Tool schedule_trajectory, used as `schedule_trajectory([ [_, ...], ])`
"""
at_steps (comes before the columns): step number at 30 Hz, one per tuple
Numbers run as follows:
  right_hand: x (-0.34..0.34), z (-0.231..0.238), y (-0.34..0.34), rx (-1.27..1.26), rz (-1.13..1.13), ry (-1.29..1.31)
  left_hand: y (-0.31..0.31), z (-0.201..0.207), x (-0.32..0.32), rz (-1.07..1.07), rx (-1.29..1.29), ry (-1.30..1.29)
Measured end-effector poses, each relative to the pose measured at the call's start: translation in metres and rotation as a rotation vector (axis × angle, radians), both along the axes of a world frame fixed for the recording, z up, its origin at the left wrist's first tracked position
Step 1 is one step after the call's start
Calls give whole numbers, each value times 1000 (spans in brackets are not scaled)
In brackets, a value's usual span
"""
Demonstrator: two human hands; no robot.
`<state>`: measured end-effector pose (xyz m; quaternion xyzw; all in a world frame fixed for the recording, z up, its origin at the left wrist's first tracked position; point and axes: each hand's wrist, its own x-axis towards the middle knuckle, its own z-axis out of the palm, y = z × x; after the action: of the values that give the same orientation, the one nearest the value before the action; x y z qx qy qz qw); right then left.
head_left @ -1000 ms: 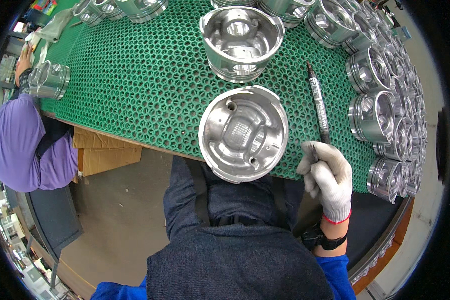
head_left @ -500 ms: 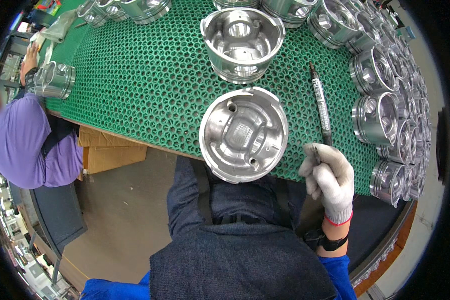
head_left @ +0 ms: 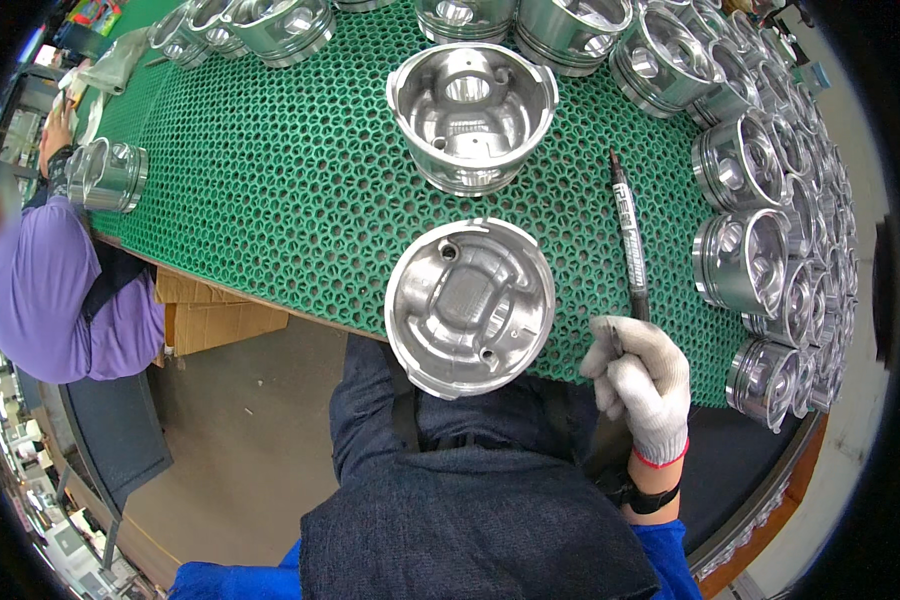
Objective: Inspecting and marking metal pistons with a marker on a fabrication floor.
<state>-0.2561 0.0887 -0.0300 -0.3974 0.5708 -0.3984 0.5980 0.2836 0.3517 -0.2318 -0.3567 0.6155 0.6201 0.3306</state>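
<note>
My right hand (head_left: 642,385), in a white knit glove with a red cuff edge, is at the near edge of the green mat. Its fingers are curled and pinched together; a small dark sliver shows between them, too little to name. Just beyond the knuckles lies a black marker pen (head_left: 628,235), tip pointing away. To the left, a metal piston (head_left: 470,305) rests at the near edge with its hollow inside facing up. Behind it stands another piston (head_left: 472,120), hollow side up. My left hand is out of view; only the blue left sleeve (head_left: 235,582) shows.
Many pistons (head_left: 745,262) crowd the right side, with several more (head_left: 280,30) along the far edge. The perforated green mat (head_left: 270,180) covers the table. At the left, a person in purple (head_left: 45,290) sits near a single piston (head_left: 110,175). A cardboard box (head_left: 220,315) stands below the table.
The whole view has shifted, so the pistons, marker and my right hand all appear lower and slightly left. The right hand keeps its pinch; nothing on the mat has visibly been moved.
</note>
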Motion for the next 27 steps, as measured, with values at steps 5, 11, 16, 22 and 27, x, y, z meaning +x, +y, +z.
schedule_trajectory([
  [5,-3,-3,1,-29,17,13,-1,0,4,-20,39,-12],
  [11,-6,-4,0,-24,27,6,13,1,4,-35,89,-23],
  [16,-6,-9,2,-102,57,56,15,-6,11,-60,101,-26],
  [22,1,-6,5,-79,-11,66,27,-22,7,-74,112,0],
  [27,6,-5,3,-57,-26,95,38,-30,1,-69,116,7],
])
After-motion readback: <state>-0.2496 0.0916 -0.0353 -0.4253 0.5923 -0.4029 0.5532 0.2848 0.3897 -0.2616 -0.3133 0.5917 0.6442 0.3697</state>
